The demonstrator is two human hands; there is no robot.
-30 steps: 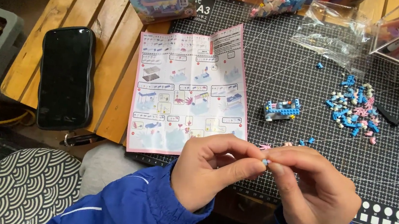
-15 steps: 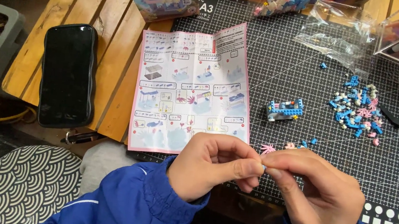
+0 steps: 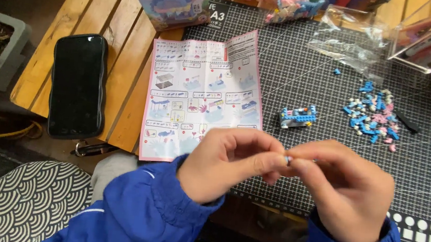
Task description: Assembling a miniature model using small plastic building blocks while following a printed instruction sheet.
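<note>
Black cutting mat (image 3: 327,163), wooden slat table (image 3: 70,38)

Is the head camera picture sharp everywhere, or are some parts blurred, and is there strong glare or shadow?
Head view: both hands, left hand and right hand, look soft, and the tiny piece between them is too blurred to identify; the instruction sheet and cutting mat are sharper; light is even, with no hard shadows or strong glare.

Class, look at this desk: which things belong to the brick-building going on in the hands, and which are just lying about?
Belong to the building:
tiny brick piece pinched between left hand and right hand
instruction sheet
part-built blue model
pile of loose bricks
cutting mat

Lying about:
black phone
clear plastic bags
patterned round cushion
</note>
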